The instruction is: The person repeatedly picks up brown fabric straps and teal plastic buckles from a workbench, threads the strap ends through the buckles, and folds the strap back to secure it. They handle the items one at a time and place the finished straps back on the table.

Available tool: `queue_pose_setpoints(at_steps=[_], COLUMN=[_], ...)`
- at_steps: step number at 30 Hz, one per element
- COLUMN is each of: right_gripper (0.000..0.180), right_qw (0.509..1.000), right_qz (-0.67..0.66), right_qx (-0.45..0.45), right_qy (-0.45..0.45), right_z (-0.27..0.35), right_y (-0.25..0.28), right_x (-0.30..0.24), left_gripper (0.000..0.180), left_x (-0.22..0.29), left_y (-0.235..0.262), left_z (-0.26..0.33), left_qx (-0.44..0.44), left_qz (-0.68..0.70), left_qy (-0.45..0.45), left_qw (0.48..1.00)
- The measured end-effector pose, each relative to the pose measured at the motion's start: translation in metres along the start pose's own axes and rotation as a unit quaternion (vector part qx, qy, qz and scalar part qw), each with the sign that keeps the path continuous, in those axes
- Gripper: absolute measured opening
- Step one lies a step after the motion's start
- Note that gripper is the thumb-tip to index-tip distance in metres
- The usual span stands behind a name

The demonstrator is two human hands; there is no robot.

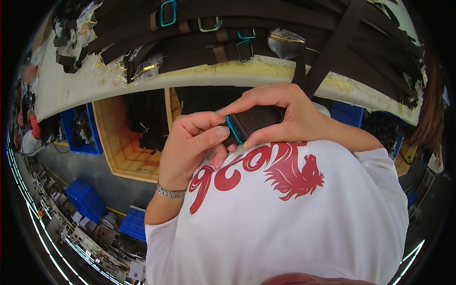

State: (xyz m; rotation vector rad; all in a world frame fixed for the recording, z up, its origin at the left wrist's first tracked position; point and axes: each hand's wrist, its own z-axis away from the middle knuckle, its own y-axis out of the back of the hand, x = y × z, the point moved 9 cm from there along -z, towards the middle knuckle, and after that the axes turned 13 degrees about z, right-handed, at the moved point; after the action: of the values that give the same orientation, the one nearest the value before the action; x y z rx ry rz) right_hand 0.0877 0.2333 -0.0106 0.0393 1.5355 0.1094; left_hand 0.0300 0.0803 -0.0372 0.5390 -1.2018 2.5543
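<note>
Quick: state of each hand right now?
Left hand: closed, holding the strap at its buckle.
Right hand: closed, holding the strap's ribbed part.

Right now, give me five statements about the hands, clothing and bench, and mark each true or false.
1. The left hand and right hand are both on the held strap. True.
2. The wristband is on the right arm. False: the wristband is on the left.
3. The held buckle is teal. True.
4. The shirt is plain black. False: the shirt is white with a red print.
5. Dark straps lie on the bench. True.
</note>
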Motion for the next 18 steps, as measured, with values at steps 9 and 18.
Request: queue_pose_setpoints(at_steps=[9, 18], right_gripper=[0.049, 0.043], right_qw=[0.999, 0.985], right_qz=[0.054, -0.067], right_qx=[-0.003, -0.097], right_qy=[0.002, -0.126], right_z=[0.002, -0.003], right_y=[0.008, -0.011], right_x=[-0.01, 0.007], left_gripper=[0.008, 0.022], left_x=[0.018, 0.083], left_y=[-0.027, -0.087], left_z=[0.008, 0.018], left_qx=[0.082, -0.152], left_qz=[-0.173, -0.61], left_qy=[-0.029, -0.352], left_qw=[0.981, 0.693])
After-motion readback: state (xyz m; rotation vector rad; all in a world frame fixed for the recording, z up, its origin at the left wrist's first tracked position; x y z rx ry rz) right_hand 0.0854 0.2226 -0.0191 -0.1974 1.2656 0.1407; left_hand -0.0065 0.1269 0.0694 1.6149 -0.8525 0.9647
